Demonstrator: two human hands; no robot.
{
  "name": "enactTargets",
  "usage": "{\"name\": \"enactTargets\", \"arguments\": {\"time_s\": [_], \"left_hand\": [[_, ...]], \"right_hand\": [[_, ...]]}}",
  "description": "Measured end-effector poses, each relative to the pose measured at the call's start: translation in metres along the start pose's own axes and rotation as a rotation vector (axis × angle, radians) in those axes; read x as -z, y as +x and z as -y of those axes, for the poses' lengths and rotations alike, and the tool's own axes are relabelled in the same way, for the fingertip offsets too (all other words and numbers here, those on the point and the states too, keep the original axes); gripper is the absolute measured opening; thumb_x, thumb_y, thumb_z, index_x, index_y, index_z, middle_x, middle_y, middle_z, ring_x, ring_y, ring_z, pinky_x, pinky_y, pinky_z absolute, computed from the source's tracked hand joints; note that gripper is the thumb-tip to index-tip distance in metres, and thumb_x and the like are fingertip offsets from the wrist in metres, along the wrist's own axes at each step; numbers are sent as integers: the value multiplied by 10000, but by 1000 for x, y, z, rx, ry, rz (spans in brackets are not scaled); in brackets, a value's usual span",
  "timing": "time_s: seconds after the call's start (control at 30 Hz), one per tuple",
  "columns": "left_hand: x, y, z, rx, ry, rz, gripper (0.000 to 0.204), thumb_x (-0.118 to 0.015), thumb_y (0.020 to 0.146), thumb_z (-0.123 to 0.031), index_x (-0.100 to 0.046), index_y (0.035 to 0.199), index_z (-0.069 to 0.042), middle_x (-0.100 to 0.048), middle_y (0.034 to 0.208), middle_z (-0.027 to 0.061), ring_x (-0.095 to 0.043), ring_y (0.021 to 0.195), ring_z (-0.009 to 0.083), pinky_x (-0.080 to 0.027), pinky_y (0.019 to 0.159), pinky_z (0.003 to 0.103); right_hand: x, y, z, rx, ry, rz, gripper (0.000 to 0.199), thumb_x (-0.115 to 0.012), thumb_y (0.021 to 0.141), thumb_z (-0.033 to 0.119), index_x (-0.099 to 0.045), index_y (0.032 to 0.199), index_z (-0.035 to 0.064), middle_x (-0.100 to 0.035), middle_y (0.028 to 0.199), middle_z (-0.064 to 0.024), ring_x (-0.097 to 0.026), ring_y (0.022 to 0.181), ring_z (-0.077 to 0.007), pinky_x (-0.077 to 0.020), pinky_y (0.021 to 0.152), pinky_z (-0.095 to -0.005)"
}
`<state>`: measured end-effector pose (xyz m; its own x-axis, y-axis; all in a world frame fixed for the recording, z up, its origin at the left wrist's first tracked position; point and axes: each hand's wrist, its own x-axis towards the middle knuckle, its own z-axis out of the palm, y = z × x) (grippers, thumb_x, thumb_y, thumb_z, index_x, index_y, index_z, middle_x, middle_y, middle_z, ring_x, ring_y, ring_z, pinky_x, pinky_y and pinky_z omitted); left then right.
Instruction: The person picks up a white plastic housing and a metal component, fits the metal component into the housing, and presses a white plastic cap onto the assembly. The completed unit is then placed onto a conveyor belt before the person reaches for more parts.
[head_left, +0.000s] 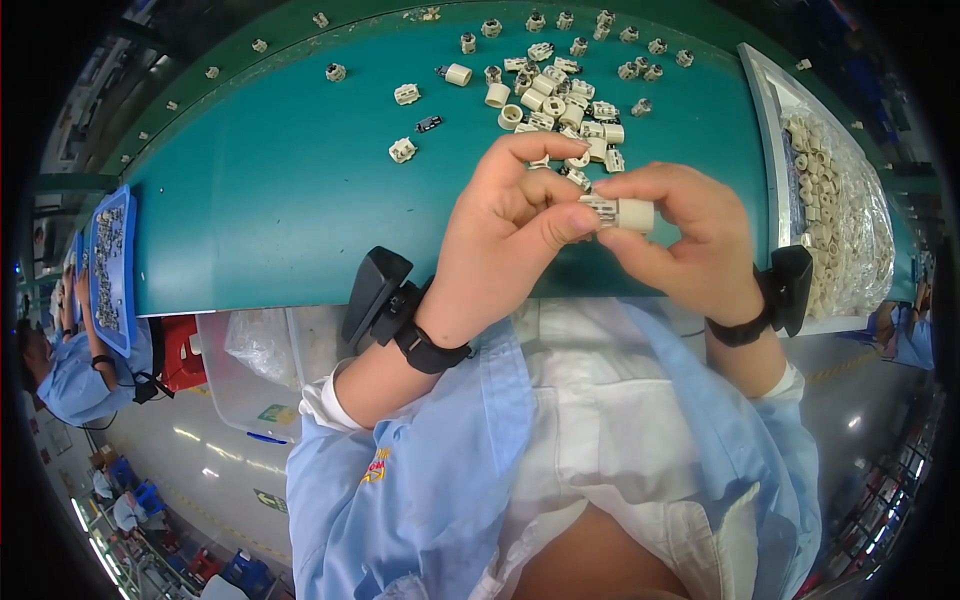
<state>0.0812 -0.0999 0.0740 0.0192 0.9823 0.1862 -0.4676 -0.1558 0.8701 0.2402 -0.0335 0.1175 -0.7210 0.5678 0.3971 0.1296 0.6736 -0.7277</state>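
Above the near edge of the green tabletop, my two hands meet at one small assembly. Pinched between the thumb and fingers of my left hand (515,220) is a white core piece with metal contacts (604,212), its left end covered by the fingertips. My right hand (695,225) grips a cream cylindrical sleeve (637,215) around its edges. Core and sleeve lie in line, the core's end at or inside the sleeve's mouth; how deep I cannot tell. Just beyond my fingers is a pile of similar sleeves and cores (555,105), resembling lamp-socket parts.
Loose cores, such as one at left (402,150), and a dark small part (429,124) lie scattered on the tabletop (270,200). At right stands a plastic-lined box of cream sleeves (822,190). A blue tray of small parts (112,270) sits far left, beside another person (95,365).
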Motion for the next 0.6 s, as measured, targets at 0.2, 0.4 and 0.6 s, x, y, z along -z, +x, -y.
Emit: {"name": "enactTargets", "arguments": {"time_s": [0.2,0.4,0.6], "left_hand": [[2,10,-1,-59,-34,-139,247,-528,826,-100,-419,1030,-12,-571,821,76,-531,736,107,-425,671,221],[19,18,-25,-114,131,-363,158,-514,820,-35,-461,968,-21,-539,814,35,-519,738,79,-418,655,191],[28,27,-37,-290,223,-563,104,-500,828,-35,-479,928,-13,-528,799,33,-505,717,75,-411,651,191]], "right_hand": [[9,15,0,-20,-51,-150,217,-654,646,50,-588,851,36,-591,726,-43,-533,579,-108,-418,513,-199],[97,107,-27,-147,-491,-172,205,-608,681,145,-579,825,2,-587,717,-108,-568,641,-177,-445,593,-268],[175,196,-133,-183,-939,96,245,-616,694,189,-579,847,2,-590,728,-110,-571,677,-169,-447,621,-270]]}}
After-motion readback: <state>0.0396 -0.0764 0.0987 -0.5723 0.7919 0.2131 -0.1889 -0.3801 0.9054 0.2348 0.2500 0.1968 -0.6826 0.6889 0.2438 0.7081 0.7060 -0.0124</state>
